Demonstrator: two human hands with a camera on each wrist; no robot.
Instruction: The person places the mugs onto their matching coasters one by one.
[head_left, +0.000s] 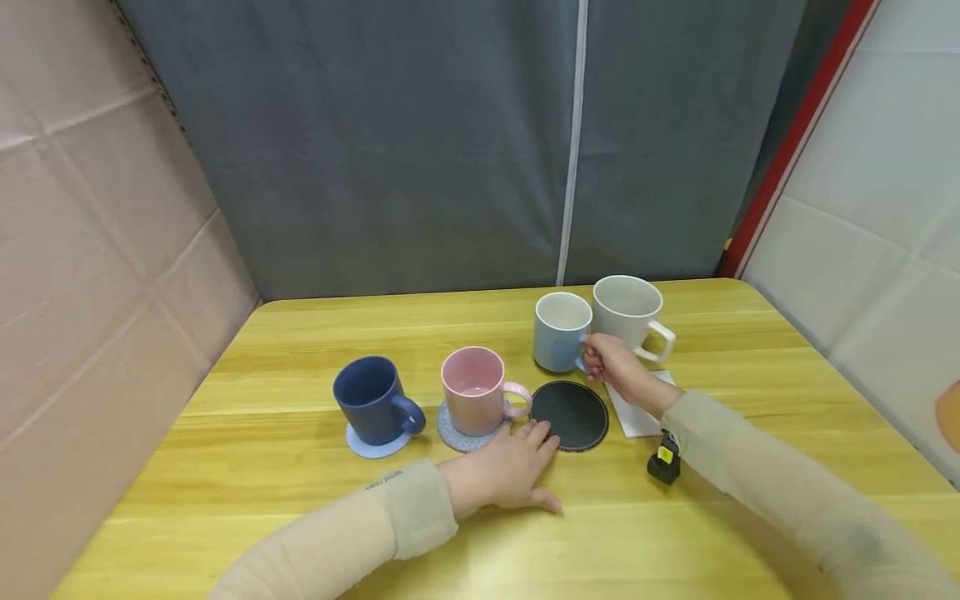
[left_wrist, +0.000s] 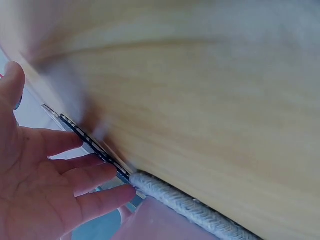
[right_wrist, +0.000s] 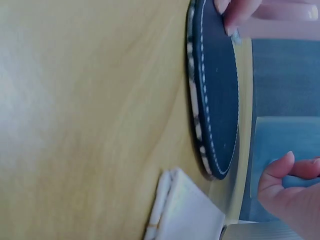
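My right hand (head_left: pixel 618 367) grips the handle of a light blue mug (head_left: pixel 561 333) with a white inside, at the back right of the table. My left hand (head_left: pixel 510 471) lies with fingers spread, its fingertips at the left edge of a round black coaster (head_left: pixel 570 417); white stitching runs round the coaster's rim in the right wrist view. Just beyond the left hand, a pink mug (head_left: pixel 474 392) stands on a speckled grey-blue coaster (head_left: pixel 454 435). The left wrist view shows the left hand's open palm (left_wrist: pixel 45 185) beside the coaster edges.
A dark blue mug (head_left: pixel 372 400) stands on a light blue coaster (head_left: pixel 375 448) at the left. Behind the right hand is a large white mug (head_left: pixel 626 308), with a square white coaster (head_left: pixel 633 417) in front of it. A grey curtain (head_left: pixel 390 150) closes off the back.
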